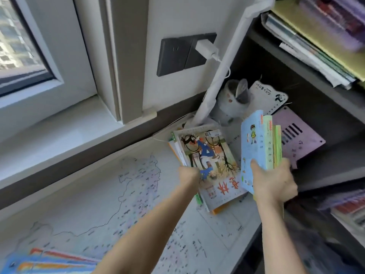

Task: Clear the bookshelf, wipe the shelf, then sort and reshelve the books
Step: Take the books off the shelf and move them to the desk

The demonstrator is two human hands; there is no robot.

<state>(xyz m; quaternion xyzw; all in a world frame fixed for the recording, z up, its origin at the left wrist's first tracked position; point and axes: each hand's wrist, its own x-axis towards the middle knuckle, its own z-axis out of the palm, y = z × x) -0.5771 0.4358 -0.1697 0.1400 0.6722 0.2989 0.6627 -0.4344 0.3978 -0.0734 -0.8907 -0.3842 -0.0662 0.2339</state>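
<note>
My right hand (273,181) grips a bundle of thin books (260,143), light blue in front with green ones behind, held upright at the mouth of the dark bookshelf (308,80). My left hand (188,173) is closed on the left edge of a stack of books (212,165) lying on the desk; the top cover shows a drawn figure on a bicycle. The shelf above holds a slanted pile of books and papers (316,36). More book spines (347,206) show in the lower shelf at the right.
A map (98,204) covers the desk. A white mug (235,97), a rolled white paper (223,76), a purple slotted board (296,135) and a white card sit at the shelf's mouth. A charger is plugged into the dark wall socket (177,54). Colourful books (49,262) lie bottom left; window at left.
</note>
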